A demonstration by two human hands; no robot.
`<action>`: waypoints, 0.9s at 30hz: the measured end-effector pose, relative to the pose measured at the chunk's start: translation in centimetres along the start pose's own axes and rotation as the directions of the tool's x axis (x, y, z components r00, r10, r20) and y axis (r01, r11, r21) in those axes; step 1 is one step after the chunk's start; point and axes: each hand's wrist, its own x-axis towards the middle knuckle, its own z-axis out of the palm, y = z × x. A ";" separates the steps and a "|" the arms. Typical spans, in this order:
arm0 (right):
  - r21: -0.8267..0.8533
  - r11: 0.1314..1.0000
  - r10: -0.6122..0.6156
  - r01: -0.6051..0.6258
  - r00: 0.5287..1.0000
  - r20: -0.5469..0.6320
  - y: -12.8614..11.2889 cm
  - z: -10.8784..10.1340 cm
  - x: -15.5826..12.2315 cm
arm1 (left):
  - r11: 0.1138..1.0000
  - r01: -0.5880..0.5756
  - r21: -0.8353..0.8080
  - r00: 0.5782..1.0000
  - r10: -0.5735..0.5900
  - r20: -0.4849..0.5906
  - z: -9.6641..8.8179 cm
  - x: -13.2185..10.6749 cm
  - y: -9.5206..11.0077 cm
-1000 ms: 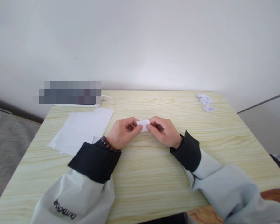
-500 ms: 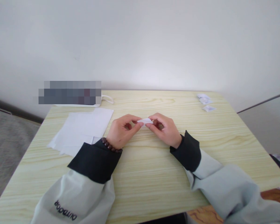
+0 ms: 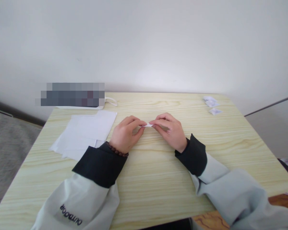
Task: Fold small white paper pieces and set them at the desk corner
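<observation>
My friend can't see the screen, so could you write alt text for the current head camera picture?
A person's left hand and right hand pinch a small piece of white paper between them over a pale wood-grain table. White sheets lie left of the hands; small folded white papers sit toward the table's far right corner.

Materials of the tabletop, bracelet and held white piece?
Tabletop: pale wood grain, smooth, low sheen; real wood or laminate, can't tell.
Bracelet: dark, rounded beads; possibly wood, finish unclear.
White piece: probably paper, matte; thin and white like the loose sheets.
</observation>
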 end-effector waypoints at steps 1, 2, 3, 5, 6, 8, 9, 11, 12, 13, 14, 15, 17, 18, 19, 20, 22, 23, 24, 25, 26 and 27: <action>-0.020 1.000 -0.011 0.011 1.000 0.006 0.1 0.0 0.0 | 0.999 -0.021 0.031 1.000 0.021 0.008 0.0 -0.1 -0.1; -0.037 0.999 -0.024 0.024 1.000 0.015 0.1 0.0 -0.1 | 0.998 -0.039 0.055 0.999 0.039 0.014 0.1 -0.1 -0.3; -0.050 0.998 -0.036 0.037 0.999 0.026 0.2 0.1 -0.1 | 0.996 -0.053 0.073 0.998 0.052 0.019 0.1 -0.1 -0.4; -0.065 0.997 -0.047 0.051 0.997 0.057 0.4 0.1 -0.2 | 0.992 -0.074 0.098 0.997 0.071 0.025 0.1 -0.2 -0.7; -0.071 0.996 -0.047 0.053 0.996 0.075 0.5 0.2 -0.3 | 0.991 -0.083 0.109 0.996 0.080 0.031 0.1 -0.2 -0.9; -0.087 0.995 -0.042 0.052 0.993 0.107 0.6 0.3 -0.3 | 0.986 -0.101 0.134 0.995 0.096 0.041 0.2 -0.2 -1.1; -0.097 0.994 -0.039 0.051 0.992 0.119 0.6 0.3 -0.3 | 0.983 -0.109 0.147 0.994 0.103 0.045 0.2 -0.2 -1.2; -0.114 0.992 -0.034 0.049 0.991 0.133 0.6 0.3 -0.4 | 0.977 -0.125 0.173 0.992 0.118 0.051 0.2 -0.1 -1.2; -0.118 0.992 -0.032 0.049 0.990 0.137 0.5 0.4 -0.4 | 0.974 -0.131 0.183 0.991 0.124 0.052 0.2 -0.1 -1.2; -0.119 0.992 -0.031 0.048 0.990 0.138 0.6 0.4 -0.4 | 0.973 -0.136 0.189 0.990 0.129 0.052 0.2 -0.1 -1.2; -0.117 0.992 -0.029 0.046 0.990 0.140 0.6 0.4 -0.4 | 0.972 -0.141 0.191 0.990 0.132 0.054 0.2 -0.1 -1.2; -0.112 0.993 -0.029 0.045 0.990 0.141 0.6 0.4 -0.4 | 0.971 -0.143 0.190 0.989 0.135 0.055 0.2 -0.1 -1.1; -0.100 0.994 -0.033 0.048 0.989 0.143 0.7 0.4 -0.4 | 0.972 -0.145 0.185 0.989 0.137 0.058 0.1 -0.1 -1.1; -0.094 0.994 -0.036 0.050 0.989 0.145 0.7 0.4 -0.4 | 0.972 -0.147 0.184 0.989 0.139 0.060 0.1 -0.1 -1.1; -0.089 0.995 -0.040 0.053 0.988 0.150 0.8 0.4 -0.3 | 0.971 -0.150 0.184 0.988 0.141 0.061 0.1 -0.1 -1.1; -0.085 0.995 -0.042 0.056 0.987 0.156 0.8 0.3 -0.3 | 0.971 -0.152 0.186 0.988 0.143 0.062 0.1 -0.1 -1.2; -0.078 0.995 -0.041 0.055 0.984 0.171 0.8 0.3 -0.2 | 0.969 -0.158 0.191 0.987 0.148 0.066 0.1 -0.1 -1.2; -0.072 0.996 -0.034 0.047 0.984 0.178 0.7 0.2 -0.2 | 0.968 -0.160 0.191 0.987 0.150 0.066 0.0 -0.1 -1.3; -0.063 0.997 -0.020 0.032 0.983 0.181 0.7 0.2 -0.2 | 0.969 -0.161 0.189 0.986 0.151 0.066 0.0 -0.1 -1.4; -0.050 0.999 -0.002 0.012 0.983 0.182 0.7 0.2 -0.2 | 0.969 -0.161 0.186 0.986 0.151 0.063 0.0 -0.1 -1.4; -0.035 0.999 0.019 -0.013 0.984 0.178 0.7 0.1 -0.2 | 0.970 -0.161 0.181 0.986 0.152 0.061 0.0 -0.2 -1.5; -0.019 0.999 0.038 -0.035 0.984 0.171 0.6 0.1 -0.1 | 0.971 -0.161 0.176 0.986 0.153 0.059 0.0 -0.2 -1.6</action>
